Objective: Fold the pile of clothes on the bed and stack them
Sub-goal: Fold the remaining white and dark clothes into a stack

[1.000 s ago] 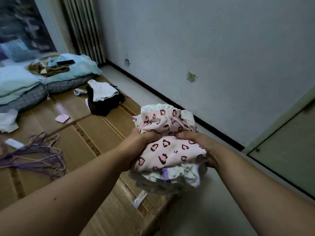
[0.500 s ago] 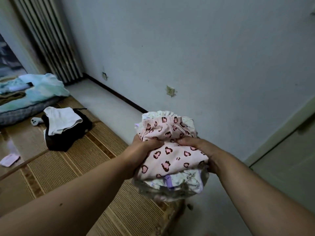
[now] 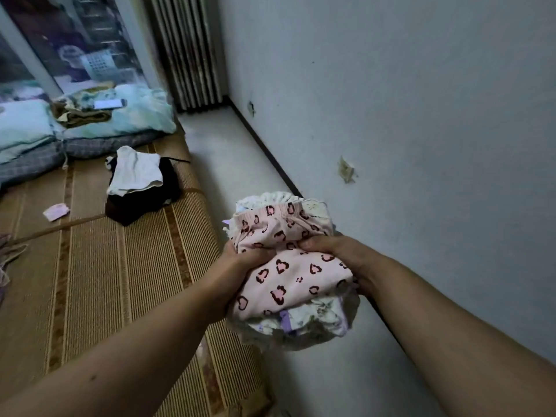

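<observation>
Head view, items from the hands outward.

1. Left hand (image 3: 237, 266): fingers curled into the left side of the stack of folded clothes (image 3: 294, 296), thumb pressed into the top layer.
2. Right hand (image 3: 340, 254): grips the stack's right side, thumb on top and fingers hidden underneath.
3. Stack of folded clothes: held between both hands, lifted clear of the bed, at its right edge over the strip of floor (image 3: 234, 164). Top layer is a pink heart-print garment (image 3: 285, 272); white floral pieces (image 3: 316, 317) with frilled edges bulge out below it.
4. Woven mat (image 3: 120, 281): brown, striped, covers the bed to the left of the arms.
5. Second pile (image 3: 141, 200): dark clothes with a white garment (image 3: 135, 173) on top, lying on the mat well apart from the hands.
6. Small pink item (image 3: 56, 211): flat on the mat, left of that pile.
7. Teal pillows (image 3: 135, 118): at the far end of the bed, a phone (image 3: 109, 103) lying on one.
8. Radiator (image 3: 189, 49): in the far corner, beside the grey wall (image 3: 421, 115).
</observation>
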